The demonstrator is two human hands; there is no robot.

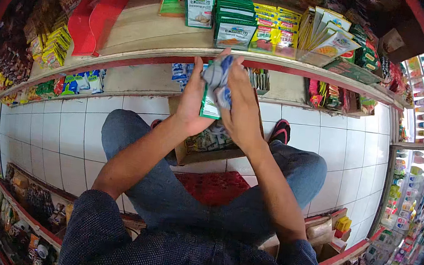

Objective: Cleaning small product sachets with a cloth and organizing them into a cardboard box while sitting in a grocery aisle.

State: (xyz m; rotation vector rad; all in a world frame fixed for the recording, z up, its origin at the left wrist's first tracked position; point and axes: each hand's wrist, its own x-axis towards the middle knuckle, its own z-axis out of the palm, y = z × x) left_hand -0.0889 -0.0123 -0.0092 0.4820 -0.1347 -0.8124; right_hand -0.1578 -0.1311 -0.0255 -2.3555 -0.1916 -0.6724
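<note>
Just in front of the shelf edge, my left hand [192, 108] supports a green-and-white seasoning sachet [211, 107] from the left. My right hand [241, 104] grips a bunched grey, white and blue cloth [219, 74], somewhat blurred, against the sachet's face. Below both hands, between my legs, a cardboard box [209, 154] holds many small packets. On the shelf beyond stand a stack of green-and-white sachets [235, 32] and, to its left, a single garlic seasoning sachet [199, 8].
Yellow seasoning packets [274, 37] and leaning white-and-yellow sachets [333, 34] stand on the upper shelf [140, 34], right of the stack. A red divider [98, 17] is at left. A lower shelf [135, 79] carries more packets. A red mat [211, 186] lies on the tiled floor.
</note>
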